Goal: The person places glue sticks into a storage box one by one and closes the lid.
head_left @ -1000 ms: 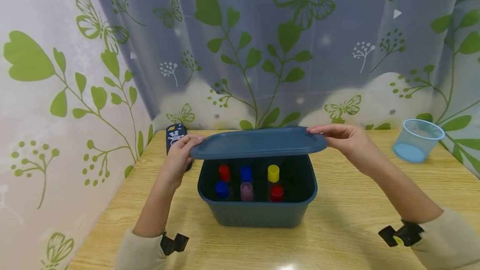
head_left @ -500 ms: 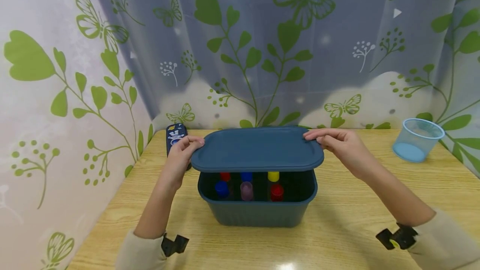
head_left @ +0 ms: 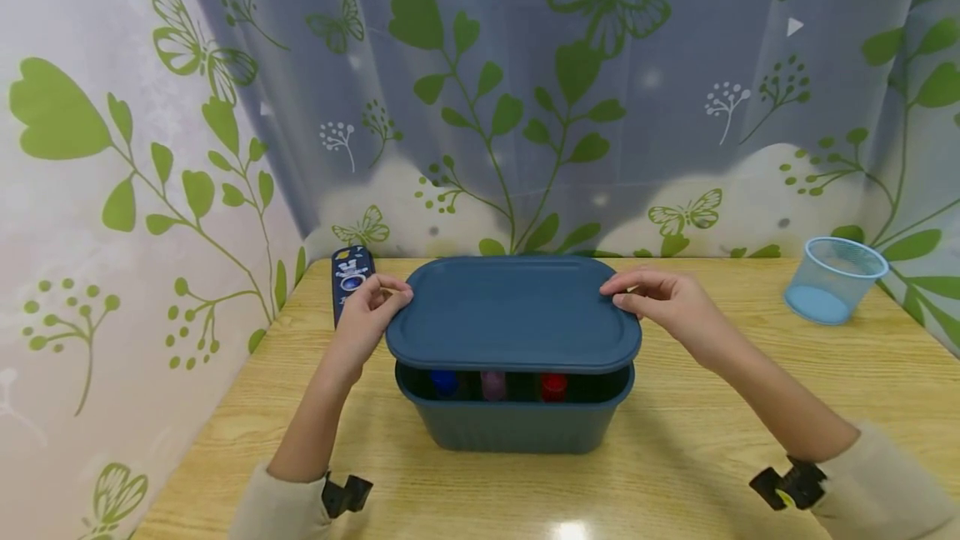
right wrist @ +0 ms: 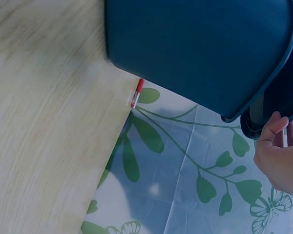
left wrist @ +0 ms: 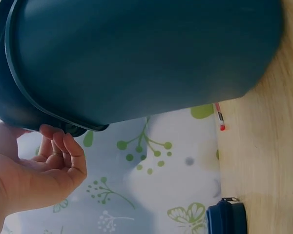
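Observation:
A dark blue oval lid (head_left: 513, 311) lies tilted over a matching storage box (head_left: 517, 427), its front edge raised above the box's front rim. My left hand (head_left: 365, 315) pinches the lid's left end between thumb and fingers. At the other end my right hand (head_left: 667, 307) pinches the lid's right edge. Through the front gap a blue cap (head_left: 444, 383), a pale purple cap (head_left: 493, 386) and a red cap (head_left: 553, 387) show inside the box. The lid hides the rest of the inside. In the left wrist view, the left hand (left wrist: 44, 168) has its fingertips at the lid's edge.
Behind my left hand lies a dark pencil case (head_left: 351, 273) with an astronaut print. A light blue mesh basket (head_left: 832, 282) stands at the far right of the wooden table (head_left: 720, 457). A red-and-white pen (right wrist: 137, 92) lies behind the box, near a patterned curtain (head_left: 525, 107).
The lid's front edge has come down and toward me, both hands moving with it. It now covers the back row of caps and narrows the front opening.

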`<state>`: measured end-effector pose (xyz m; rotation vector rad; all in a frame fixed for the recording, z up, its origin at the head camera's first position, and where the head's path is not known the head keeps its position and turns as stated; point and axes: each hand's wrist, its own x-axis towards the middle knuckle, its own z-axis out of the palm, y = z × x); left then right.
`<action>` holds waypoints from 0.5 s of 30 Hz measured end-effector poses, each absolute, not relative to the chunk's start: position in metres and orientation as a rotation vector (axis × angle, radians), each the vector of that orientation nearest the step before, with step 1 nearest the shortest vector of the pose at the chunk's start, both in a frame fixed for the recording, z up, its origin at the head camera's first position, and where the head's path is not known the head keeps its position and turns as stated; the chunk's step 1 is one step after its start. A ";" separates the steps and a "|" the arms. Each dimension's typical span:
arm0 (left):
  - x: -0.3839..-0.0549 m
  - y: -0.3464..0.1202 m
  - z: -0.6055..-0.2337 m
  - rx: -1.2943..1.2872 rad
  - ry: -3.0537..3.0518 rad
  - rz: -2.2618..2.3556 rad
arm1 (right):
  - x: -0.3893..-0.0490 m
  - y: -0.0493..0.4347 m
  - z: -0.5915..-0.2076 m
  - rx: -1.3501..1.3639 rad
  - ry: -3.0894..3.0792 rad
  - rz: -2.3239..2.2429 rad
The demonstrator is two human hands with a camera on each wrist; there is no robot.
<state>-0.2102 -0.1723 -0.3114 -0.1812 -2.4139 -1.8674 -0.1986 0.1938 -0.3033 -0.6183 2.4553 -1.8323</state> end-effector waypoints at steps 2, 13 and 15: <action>-0.211 -0.173 -0.314 -0.218 -2.441 -1.822 | -0.198 0.193 -0.305 -0.597 2.484 -1.802; -0.210 -0.180 -0.328 -0.390 -2.621 -1.516 | -0.196 0.187 -0.317 -0.693 2.675 -1.603; -0.209 -0.181 -0.330 -0.417 -2.639 -1.471 | -0.196 0.186 -0.319 -0.713 2.690 -1.587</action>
